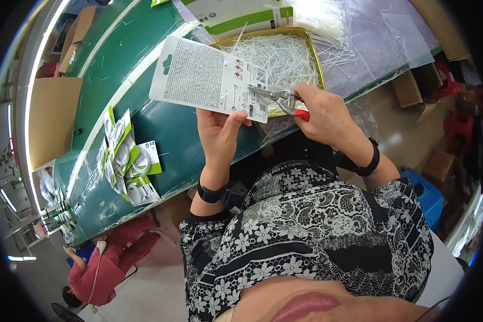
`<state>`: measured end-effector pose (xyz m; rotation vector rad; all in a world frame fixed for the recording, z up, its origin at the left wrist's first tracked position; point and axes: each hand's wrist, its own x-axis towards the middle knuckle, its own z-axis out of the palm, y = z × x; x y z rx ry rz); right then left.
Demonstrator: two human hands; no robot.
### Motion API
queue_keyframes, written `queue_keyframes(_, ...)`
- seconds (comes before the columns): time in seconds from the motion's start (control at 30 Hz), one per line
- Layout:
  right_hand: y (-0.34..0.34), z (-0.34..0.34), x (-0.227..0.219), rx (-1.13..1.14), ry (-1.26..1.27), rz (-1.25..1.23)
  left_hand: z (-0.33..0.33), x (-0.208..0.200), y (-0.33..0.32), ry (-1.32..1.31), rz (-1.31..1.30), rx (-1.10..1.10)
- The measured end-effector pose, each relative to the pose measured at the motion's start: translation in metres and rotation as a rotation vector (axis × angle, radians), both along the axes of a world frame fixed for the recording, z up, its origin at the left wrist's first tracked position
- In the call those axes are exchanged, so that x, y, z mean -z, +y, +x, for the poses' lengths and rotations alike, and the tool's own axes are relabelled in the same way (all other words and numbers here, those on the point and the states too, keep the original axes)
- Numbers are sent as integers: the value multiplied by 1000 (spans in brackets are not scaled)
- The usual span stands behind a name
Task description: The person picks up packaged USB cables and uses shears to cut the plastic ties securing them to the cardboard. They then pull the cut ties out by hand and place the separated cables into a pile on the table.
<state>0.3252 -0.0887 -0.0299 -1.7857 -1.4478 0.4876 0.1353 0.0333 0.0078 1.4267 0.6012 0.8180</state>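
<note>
My left hand grips the lower edge of a white packaging card, thumb in front and fingers behind. The card is tilted, its printed back facing up and its dark-green hang hole at the left end. In my right hand is a pair of pliers with red grips and a coiled spring. Their jaws rest over the right part of the card; whether they bite on anything I cannot make out. Behind them lies a yellow tray full of thin white plastic strips.
Left on the green table lies a pile of carded white cables. A green-and-white box and a bundle of clear strips stand behind the tray. Another person in red is at the lower left. Cardboard boxes are at the right.
</note>
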Motion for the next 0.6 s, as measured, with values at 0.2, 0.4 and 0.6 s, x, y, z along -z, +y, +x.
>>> queue_keyframes(0.2, 1, 6, 1, -13, 1, -102, 1, 1, -1, -2, 29, 24)
queue_keyframes(0.4, 18, 15, -4, 59, -18, 97, -1, 6, -6, -27, -67, 62)
queue_keyframes(0.6, 23, 15, -3, 46, -28, 96, -2, 9, -9, -7, -108, 77)
